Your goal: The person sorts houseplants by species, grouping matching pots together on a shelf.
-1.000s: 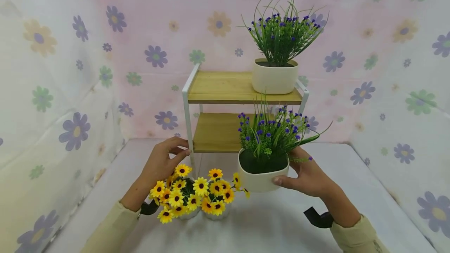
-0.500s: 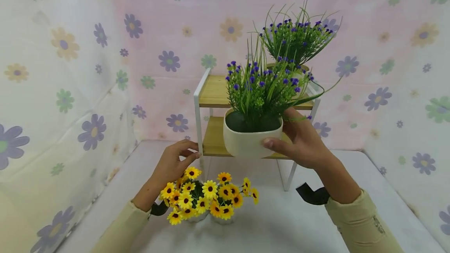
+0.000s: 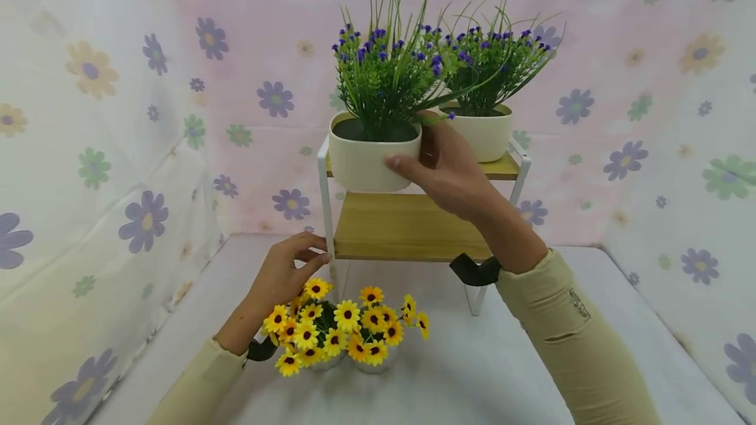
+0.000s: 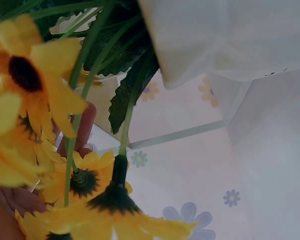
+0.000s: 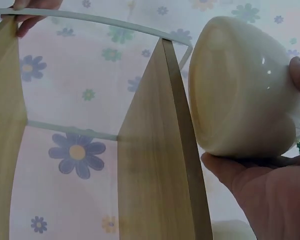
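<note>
My right hand (image 3: pixel 451 169) grips the right side of a cream oval pot (image 3: pixel 366 162) of artificial purple flowers, its thumb on the front wall. The pot hangs at the left front of the top board of a two-tier plant shelf (image 3: pixel 407 222). In the right wrist view the pot's underside (image 5: pixel 215 90) faces the edge of the upper board (image 5: pixel 177 125). My left hand (image 3: pixel 283 271) pinches the shelf's left front post at lower-board height. In the left wrist view, yellow flowers (image 4: pixel 25 72) partly hide that hand's fingers (image 4: pixel 84 125).
A matching purple-flowered pot (image 3: pixel 487 136) stands on the top board's right side. Two small pots of yellow daisies (image 3: pixel 347 315) stand on the white table before the shelf, close to the left forearm. Flower-printed cloth (image 3: pixel 289 58) walls in the back and sides.
My right hand has lifted the flower pot from in front of the lower tier, up and leftward to the top board. The left hand stays on the post. The view has shifted slightly.
</note>
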Action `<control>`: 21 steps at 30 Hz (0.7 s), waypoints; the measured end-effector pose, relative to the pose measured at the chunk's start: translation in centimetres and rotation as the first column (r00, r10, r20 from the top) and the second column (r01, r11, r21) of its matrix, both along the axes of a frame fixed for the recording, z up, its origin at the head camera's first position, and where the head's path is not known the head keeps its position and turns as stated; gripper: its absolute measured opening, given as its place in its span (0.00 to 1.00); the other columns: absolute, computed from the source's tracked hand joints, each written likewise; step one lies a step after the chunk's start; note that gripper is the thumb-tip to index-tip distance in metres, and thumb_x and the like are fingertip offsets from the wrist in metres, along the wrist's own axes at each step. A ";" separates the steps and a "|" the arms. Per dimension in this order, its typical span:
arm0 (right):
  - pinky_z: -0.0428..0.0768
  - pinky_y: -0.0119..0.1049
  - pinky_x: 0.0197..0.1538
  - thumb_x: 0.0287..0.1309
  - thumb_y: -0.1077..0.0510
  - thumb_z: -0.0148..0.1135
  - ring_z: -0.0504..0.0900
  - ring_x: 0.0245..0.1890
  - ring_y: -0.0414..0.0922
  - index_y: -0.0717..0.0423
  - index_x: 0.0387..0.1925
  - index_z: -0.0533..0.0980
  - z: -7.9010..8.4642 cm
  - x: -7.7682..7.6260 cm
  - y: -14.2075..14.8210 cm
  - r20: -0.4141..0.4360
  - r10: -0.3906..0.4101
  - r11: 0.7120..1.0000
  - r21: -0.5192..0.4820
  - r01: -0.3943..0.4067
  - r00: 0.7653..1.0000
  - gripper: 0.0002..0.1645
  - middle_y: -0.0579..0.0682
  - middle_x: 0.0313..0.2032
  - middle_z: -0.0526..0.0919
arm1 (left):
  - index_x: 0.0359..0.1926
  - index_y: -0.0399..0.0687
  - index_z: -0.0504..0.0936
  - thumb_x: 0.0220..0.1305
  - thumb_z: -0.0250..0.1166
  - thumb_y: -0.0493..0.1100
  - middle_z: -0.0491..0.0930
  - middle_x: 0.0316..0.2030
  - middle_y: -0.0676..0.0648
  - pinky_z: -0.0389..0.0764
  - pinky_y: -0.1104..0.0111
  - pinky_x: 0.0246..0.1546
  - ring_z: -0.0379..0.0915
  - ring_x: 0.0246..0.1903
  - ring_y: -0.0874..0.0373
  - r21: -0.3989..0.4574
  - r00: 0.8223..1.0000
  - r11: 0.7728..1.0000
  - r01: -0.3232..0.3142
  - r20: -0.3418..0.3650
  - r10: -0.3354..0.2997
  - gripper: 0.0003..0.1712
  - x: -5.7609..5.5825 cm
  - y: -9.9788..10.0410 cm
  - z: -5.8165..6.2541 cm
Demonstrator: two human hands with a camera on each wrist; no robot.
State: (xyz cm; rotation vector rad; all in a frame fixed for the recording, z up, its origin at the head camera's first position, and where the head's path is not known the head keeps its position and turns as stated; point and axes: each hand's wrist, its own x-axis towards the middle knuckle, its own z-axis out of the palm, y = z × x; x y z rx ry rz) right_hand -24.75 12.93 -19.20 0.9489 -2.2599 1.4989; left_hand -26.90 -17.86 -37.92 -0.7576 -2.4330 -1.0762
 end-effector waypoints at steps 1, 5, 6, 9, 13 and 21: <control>0.85 0.47 0.63 0.72 0.54 0.69 0.84 0.62 0.49 0.54 0.77 0.64 0.2 -0.3 -0.3 -0.002 -0.015 1.000 0.008 0.015 1.000 0.39 0.54 0.65 0.80 | 0.49 0.51 0.88 0.71 0.71 0.36 0.87 0.49 0.49 0.91 0.55 0.44 0.90 0.43 0.52 -0.001 1.000 1.000 -0.002 0.000 0.002 0.09 0.0 0.0 0.0; 0.86 0.45 0.56 0.73 0.49 0.68 0.85 0.55 0.48 0.57 0.75 0.65 0.8 -1.3 -1.5 0.010 -0.098 0.993 0.071 0.097 0.995 0.37 0.54 0.60 0.82 | 0.49 0.51 0.88 0.70 0.72 0.36 0.88 0.49 0.49 0.91 0.56 0.44 0.90 0.42 0.52 -0.008 1.000 1.000 -0.018 0.009 0.018 0.09 0.2 -0.2 0.0; 0.85 0.45 0.55 0.73 0.48 0.68 0.84 0.54 0.48 0.58 0.74 0.65 0.9 -1.5 -1.7 0.016 -0.133 0.987 0.097 0.131 0.991 0.38 0.55 0.59 0.82 | 0.49 0.51 0.88 0.71 0.72 0.36 0.87 0.49 0.49 0.91 0.56 0.44 0.90 0.42 0.52 -0.013 1.000 1.000 -0.022 0.010 0.022 0.09 0.2 -0.3 0.0; 0.82 0.46 0.55 0.73 0.44 0.67 0.82 0.54 0.49 0.58 0.73 0.64 1.2 -2.2 -2.3 0.035 -0.209 0.967 0.155 0.202 0.977 0.40 0.55 0.58 0.81 | 0.50 0.50 0.88 0.71 0.71 0.36 0.87 0.49 0.49 0.91 0.55 0.45 0.90 0.43 0.52 -0.023 0.999 0.999 -0.032 0.014 0.033 0.09 0.3 -0.4 0.0; 0.80 0.48 0.64 0.74 0.44 0.65 0.79 0.60 0.50 0.58 0.77 0.60 1.3 -3.1 -2.5 0.084 -0.221 0.966 0.158 0.206 0.972 0.42 0.57 0.62 0.77 | 0.49 0.50 0.88 0.71 0.71 0.36 0.87 0.49 0.48 0.91 0.54 0.45 0.90 0.44 0.50 -0.016 1.000 1.000 -0.025 0.013 0.025 0.09 0.3 -0.3 -0.1; 0.71 0.47 0.75 0.77 0.46 0.61 0.71 0.73 0.51 0.59 0.84 0.49 1.9 -4.0 -2.3 0.128 -0.202 0.973 0.138 0.185 0.971 0.48 0.59 0.75 0.66 | 0.50 0.50 0.88 0.72 0.71 0.37 0.87 0.50 0.47 0.91 0.53 0.45 0.90 0.43 0.51 -0.014 1.000 1.000 -0.015 -0.006 0.015 0.09 -0.1 0.1 -0.2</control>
